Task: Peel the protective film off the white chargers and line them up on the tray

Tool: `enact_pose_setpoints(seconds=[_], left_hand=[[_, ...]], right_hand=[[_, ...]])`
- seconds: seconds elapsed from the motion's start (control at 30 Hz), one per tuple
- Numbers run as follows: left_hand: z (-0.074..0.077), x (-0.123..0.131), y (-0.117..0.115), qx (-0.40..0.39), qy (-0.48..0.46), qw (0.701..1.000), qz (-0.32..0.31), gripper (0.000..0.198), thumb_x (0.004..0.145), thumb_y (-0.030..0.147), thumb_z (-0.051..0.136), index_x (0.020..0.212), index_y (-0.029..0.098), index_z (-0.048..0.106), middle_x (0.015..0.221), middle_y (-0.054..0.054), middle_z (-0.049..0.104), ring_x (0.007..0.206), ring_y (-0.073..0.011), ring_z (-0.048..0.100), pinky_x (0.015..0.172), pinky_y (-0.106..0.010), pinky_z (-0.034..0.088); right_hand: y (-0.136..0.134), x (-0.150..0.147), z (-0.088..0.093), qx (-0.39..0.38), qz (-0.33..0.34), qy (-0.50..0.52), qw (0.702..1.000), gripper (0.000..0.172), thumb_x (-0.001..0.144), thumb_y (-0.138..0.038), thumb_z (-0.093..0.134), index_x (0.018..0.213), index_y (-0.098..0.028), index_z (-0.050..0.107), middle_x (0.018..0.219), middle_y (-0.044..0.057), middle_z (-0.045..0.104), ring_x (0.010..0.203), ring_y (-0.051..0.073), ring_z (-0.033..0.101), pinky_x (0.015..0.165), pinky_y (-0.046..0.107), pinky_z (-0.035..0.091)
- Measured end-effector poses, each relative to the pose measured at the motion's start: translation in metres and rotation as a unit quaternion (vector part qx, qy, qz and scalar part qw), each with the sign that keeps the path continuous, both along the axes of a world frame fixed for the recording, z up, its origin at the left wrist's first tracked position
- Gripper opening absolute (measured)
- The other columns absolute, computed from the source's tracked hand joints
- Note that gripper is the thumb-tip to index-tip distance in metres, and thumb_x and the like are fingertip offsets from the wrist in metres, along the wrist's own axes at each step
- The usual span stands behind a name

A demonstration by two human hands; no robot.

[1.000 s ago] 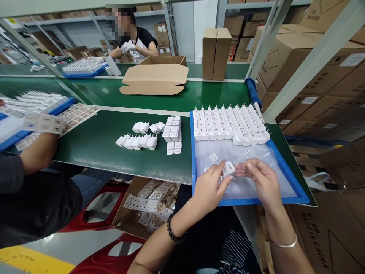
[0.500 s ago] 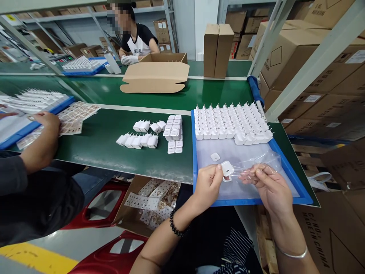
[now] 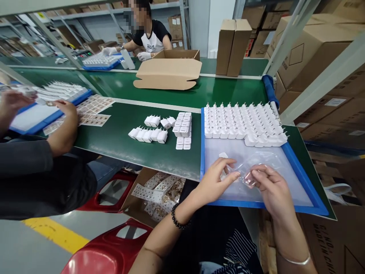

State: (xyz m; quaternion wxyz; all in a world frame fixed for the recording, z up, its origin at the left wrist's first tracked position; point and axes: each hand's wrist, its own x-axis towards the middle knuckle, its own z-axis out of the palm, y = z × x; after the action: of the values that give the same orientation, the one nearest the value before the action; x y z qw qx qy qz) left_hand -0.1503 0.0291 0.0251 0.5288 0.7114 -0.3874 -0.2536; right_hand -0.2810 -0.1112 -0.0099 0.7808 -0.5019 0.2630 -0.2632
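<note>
My left hand (image 3: 214,182) and my right hand (image 3: 270,187) meet over the near part of a blue-rimmed tray (image 3: 308,186), both pinched on a clear plastic bag (image 3: 251,167). A white charger held half a second ago is now hidden by my left fingers or the bag. One loose white charger (image 3: 223,155) lies on the tray just beyond my left hand. Rows of white chargers (image 3: 242,121) stand upright on the tray's far half.
Loose white chargers (image 3: 148,134) and a stacked group (image 3: 182,129) lie on the green conveyor table. A co-worker's arms (image 3: 61,125) handle label sheets (image 3: 94,110) at left. Another person works behind an open cardboard box (image 3: 169,70). An open box of label sheets (image 3: 154,194) sits below; cartons are stacked right.
The white charger that my left hand held up has gone from sight into the bag or behind my fingers. My hands have come closer together. The view has shifted left.
</note>
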Motion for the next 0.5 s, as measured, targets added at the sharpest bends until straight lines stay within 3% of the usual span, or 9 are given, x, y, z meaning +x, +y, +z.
enact_pose_setpoints(seconds=[0.13,0.23,0.3,0.4,0.5], left_hand=[[0.0,0.004,0.01,-0.059,0.227,0.972,0.008,0.031,0.092,0.043,0.068,0.109,0.017,0.068,0.069,0.001,0.06,0.064,-0.0131,0.054,0.066,-0.027,0.042],[-0.003,0.011,0.024,-0.049,0.343,0.938,-0.006,0.03,0.082,0.038,0.074,0.103,0.018,0.069,0.065,0.001,0.06,0.053,-0.0109,0.049,0.056,-0.026,0.036],[-0.005,0.015,0.034,-0.037,0.374,0.927,-0.01,0.026,0.079,0.042,0.071,0.083,0.017,0.067,0.066,-0.003,0.061,0.051,-0.0121,0.05,0.053,-0.027,0.036],[-0.005,0.022,0.055,-0.038,0.367,0.929,0.028,0.039,0.081,0.055,0.061,0.072,0.018,0.061,0.068,-0.007,0.063,0.052,-0.0149,0.053,0.05,-0.029,0.039],[-0.005,0.033,0.089,-0.049,0.323,0.936,0.131,0.038,0.077,0.055,0.07,0.074,0.018,0.06,0.071,-0.005,0.065,0.056,-0.0121,0.053,0.052,-0.025,0.04]], right_hand=[[0.019,0.008,0.003,-0.019,0.077,-0.012,0.997,0.028,0.085,-0.039,0.085,0.11,-0.03,0.079,0.066,-0.001,0.074,0.05,0.013,0.065,0.049,0.022,0.057],[0.021,0.009,0.008,-0.051,0.142,-0.016,0.988,0.018,0.081,-0.041,0.087,0.087,-0.025,0.084,0.067,0.003,0.074,0.057,0.016,0.068,0.057,0.026,0.061],[0.017,0.007,0.013,-0.073,0.203,-0.006,0.976,0.019,0.074,-0.04,0.091,0.079,-0.022,0.086,0.077,0.007,0.076,0.067,0.019,0.072,0.063,0.029,0.063],[0.006,0.003,0.015,-0.095,0.264,0.031,0.959,0.032,0.066,-0.039,0.095,0.092,-0.022,0.088,0.092,0.011,0.079,0.079,0.024,0.074,0.071,0.033,0.066],[-0.01,-0.005,0.002,-0.112,0.204,0.092,0.968,0.034,0.073,-0.043,0.091,0.101,-0.024,0.087,0.098,0.01,0.08,0.09,0.025,0.075,0.08,0.033,0.065]])
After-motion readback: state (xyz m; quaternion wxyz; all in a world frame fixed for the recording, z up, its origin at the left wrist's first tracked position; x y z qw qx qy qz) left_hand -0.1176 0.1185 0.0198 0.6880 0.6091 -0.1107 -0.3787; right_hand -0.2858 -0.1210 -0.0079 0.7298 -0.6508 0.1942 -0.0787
